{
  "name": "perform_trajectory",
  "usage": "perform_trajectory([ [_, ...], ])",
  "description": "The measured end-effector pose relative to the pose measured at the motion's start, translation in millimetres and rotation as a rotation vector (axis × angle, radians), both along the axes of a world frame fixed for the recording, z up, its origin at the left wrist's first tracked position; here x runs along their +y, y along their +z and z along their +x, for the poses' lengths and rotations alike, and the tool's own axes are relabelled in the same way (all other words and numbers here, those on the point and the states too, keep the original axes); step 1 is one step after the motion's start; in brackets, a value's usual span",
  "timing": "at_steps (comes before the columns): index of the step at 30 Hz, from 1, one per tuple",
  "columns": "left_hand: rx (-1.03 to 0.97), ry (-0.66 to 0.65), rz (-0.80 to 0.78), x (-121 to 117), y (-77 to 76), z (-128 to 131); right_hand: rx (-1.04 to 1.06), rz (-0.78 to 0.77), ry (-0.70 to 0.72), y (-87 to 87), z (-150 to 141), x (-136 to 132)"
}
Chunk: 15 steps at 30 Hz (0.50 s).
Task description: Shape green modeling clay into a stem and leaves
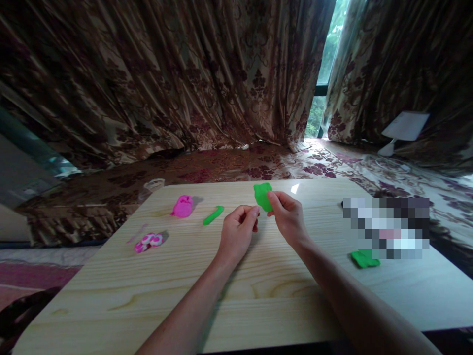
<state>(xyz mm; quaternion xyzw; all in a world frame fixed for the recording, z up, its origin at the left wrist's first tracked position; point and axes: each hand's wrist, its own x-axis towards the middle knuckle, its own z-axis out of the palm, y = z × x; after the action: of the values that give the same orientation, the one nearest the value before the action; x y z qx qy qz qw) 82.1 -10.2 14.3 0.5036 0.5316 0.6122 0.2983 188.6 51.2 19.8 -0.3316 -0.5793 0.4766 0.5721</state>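
Observation:
A flattened piece of green modelling clay (262,196) is up above the far half of the table, with my right hand (288,217) pinching its right edge between thumb and fingers. Closed in a pinch, my left hand (239,229) has its fingertips at the lower left edge of that piece; what lies between them is too small to make out. To the left of it lies a curved green clay roll (213,215). Further left are a pink clay shape (183,206) and a white clump with pink spots (148,242).
The light wooden table (266,310) carries another flat green clay piece (365,259) at the right, beside a blurred-out rectangular item (386,227). A thin pale stick (137,233) lies at the left. Behind stand patterned curtains (221,74) and a white lamp (405,126).

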Motion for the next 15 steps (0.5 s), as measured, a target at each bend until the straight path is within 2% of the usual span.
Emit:
perform_trajectory([
  [3,-0.055,-0.027,-0.002,0.8,-1.7,-0.3,-0.018,0.011,0.006,1.1,0.4,-2.1],
  [9,-0.026,-0.039,0.027,-0.1,-0.5,-0.3,-0.063,0.002,0.037,-0.5,-2.6,-8.3],
  [15,-0.175,-0.058,0.000,0.7,-2.3,-1.9,-0.026,0.013,0.012,-0.1,-1.0,-4.1],
])
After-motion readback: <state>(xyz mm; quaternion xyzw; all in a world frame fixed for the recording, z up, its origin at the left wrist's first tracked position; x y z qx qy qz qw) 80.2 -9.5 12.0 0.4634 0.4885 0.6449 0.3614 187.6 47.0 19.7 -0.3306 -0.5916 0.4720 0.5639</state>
